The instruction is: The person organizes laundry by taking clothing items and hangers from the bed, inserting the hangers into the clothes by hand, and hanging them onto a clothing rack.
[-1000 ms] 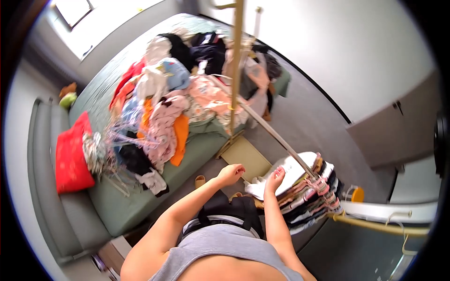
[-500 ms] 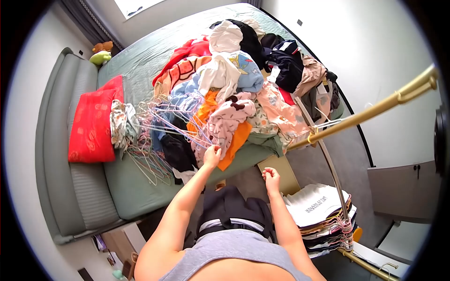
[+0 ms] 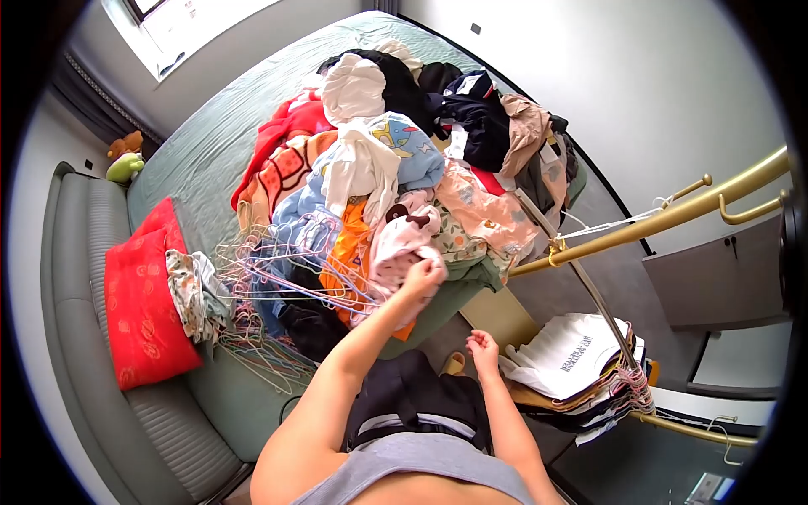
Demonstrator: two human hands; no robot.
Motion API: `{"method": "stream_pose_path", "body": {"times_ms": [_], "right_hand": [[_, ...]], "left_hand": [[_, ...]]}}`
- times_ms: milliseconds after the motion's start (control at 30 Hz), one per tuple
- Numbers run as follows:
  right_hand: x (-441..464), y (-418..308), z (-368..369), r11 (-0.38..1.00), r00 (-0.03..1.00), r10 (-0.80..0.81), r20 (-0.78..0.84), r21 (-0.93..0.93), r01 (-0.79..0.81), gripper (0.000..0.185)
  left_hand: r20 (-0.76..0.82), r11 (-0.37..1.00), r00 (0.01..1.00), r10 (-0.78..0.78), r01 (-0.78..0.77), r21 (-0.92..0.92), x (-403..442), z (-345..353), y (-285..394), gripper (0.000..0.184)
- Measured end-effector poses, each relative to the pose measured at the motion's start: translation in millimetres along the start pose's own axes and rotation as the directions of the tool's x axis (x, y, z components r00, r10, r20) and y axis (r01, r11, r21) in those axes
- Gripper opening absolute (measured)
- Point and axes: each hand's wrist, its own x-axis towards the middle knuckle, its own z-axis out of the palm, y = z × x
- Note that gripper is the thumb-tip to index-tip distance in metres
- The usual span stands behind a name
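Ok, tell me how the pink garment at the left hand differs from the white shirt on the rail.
The pink garment has small dark marks; the white shirt carries dark lettering. The pink garment is crumpled on the clothes pile, gripped by the left hand; the white shirt hangs fairly flat on the rail. Both are clothing.

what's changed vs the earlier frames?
Left hand moved from over the floor to the bed and took hold of the pink garment, now bunched up at its fingers. The view has swung too. Unchanged: right hand near the rack, white shirt on it; hangers and red pillow on the bed.
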Motion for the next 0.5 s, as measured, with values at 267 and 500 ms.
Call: {"method": "stream_pose_path", "body": {"times_ms": [267,500], "right_hand": [[43.5,-56.9,-0.7,0.757,0.815,-0.58,0.004,-0.368,0.54,0.049],[33.1,-102.6,-39.7,0.936,0.963,-0.199,0.181,0.326,0.132,0.028]], "left_hand": [[0.286,0.626,0.953,0.105,0.16,-0.763,-65.0,66.6,137.8,0.025],[0.009,0.592,0.975,0.222,-0.128,-0.796,-57.5,33.9,150.0,0.035]]}}
